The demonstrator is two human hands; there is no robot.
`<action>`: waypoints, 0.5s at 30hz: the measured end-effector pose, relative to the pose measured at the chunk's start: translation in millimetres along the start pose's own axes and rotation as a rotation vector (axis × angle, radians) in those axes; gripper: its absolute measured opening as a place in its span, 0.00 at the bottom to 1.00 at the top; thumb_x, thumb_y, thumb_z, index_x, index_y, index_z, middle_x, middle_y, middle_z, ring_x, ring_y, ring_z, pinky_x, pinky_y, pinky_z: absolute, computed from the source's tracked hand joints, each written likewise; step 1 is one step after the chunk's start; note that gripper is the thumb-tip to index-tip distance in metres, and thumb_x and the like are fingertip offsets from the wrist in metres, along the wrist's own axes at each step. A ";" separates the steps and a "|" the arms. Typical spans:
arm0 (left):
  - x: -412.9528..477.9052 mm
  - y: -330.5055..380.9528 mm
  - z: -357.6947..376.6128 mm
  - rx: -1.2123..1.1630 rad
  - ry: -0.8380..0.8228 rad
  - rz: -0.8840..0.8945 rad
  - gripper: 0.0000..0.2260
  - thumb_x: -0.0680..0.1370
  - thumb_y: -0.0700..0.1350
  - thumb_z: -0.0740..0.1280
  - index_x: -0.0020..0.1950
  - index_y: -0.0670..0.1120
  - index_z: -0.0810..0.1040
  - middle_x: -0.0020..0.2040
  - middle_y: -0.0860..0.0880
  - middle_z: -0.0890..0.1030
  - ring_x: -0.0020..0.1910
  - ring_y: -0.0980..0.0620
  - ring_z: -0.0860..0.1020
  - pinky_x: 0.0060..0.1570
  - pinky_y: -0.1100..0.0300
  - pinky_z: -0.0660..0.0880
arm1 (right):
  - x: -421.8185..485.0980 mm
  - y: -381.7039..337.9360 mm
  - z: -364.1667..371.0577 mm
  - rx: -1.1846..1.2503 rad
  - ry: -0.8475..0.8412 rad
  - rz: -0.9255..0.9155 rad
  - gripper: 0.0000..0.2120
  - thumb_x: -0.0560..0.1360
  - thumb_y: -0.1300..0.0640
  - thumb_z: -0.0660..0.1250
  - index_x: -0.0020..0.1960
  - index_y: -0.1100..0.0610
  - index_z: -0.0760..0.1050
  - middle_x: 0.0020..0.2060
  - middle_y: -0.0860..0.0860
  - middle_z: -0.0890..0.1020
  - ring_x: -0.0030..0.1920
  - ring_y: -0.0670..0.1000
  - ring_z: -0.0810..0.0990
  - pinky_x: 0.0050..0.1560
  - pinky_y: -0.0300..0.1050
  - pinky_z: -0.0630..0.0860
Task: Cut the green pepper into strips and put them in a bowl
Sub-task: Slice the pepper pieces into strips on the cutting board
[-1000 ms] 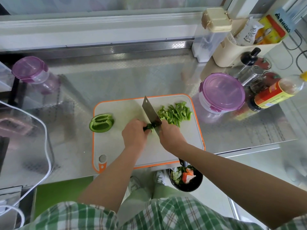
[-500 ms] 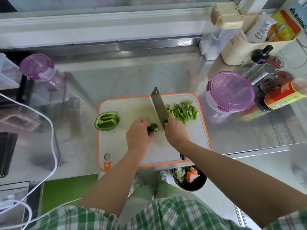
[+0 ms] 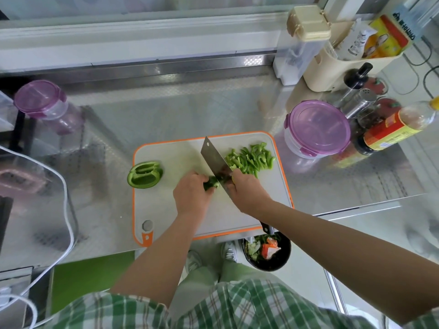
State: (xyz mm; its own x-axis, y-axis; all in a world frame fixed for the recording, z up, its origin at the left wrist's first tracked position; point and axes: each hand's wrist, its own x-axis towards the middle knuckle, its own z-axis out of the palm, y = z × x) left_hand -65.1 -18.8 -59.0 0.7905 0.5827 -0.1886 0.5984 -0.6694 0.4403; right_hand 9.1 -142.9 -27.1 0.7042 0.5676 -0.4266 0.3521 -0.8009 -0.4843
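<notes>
Left hand (image 3: 191, 194): curled, pinning my pepper piece (image 3: 211, 184).
Right hand (image 3: 247, 192): gripping the cleaver (image 3: 213, 160).
Technique: I'd slice thin, steel riding my knuckles.

Steel counter (image 3: 178, 110), orange-rimmed cutting board (image 3: 161, 205), green pepper half (image 3: 145, 175) straddling its left edge, purple-lidded tub (image 3: 318, 128)

pepper half (image 3: 145, 174) at cutting board's (image 3: 166, 210) left edge, strips (image 3: 250, 159) right of knife (image 3: 215, 162)

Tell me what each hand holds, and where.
The left hand holds the green pepper piece by its end away from the blade; the right hand grips the cleaver by its handle, near the blade.
</notes>
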 end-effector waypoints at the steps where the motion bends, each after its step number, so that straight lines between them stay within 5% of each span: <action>1: 0.1 0.2 0.0 -0.003 0.000 0.003 0.13 0.74 0.50 0.72 0.58 0.51 0.83 0.51 0.50 0.79 0.51 0.47 0.78 0.47 0.54 0.74 | -0.8 -1.3 1.1 -0.021 0.002 0.006 0.04 0.80 0.61 0.56 0.48 0.59 0.62 0.32 0.53 0.70 0.30 0.52 0.70 0.26 0.43 0.61; 15: -0.8 -1.3 -1.2 -0.014 -0.017 0.012 0.12 0.74 0.49 0.73 0.56 0.50 0.83 0.49 0.49 0.79 0.50 0.47 0.77 0.46 0.54 0.74 | 15.4 -13.9 24.9 -0.040 0.093 0.068 0.06 0.80 0.63 0.56 0.47 0.56 0.60 0.33 0.51 0.71 0.35 0.56 0.73 0.33 0.48 0.66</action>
State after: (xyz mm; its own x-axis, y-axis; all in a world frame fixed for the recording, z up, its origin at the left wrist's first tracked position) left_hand -66.7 -17.9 -58.4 0.7999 0.5663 -0.1984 0.5869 -0.6695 0.4553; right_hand -0.3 -118.3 -46.0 0.7810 0.4928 -0.3837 0.3243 -0.8451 -0.4251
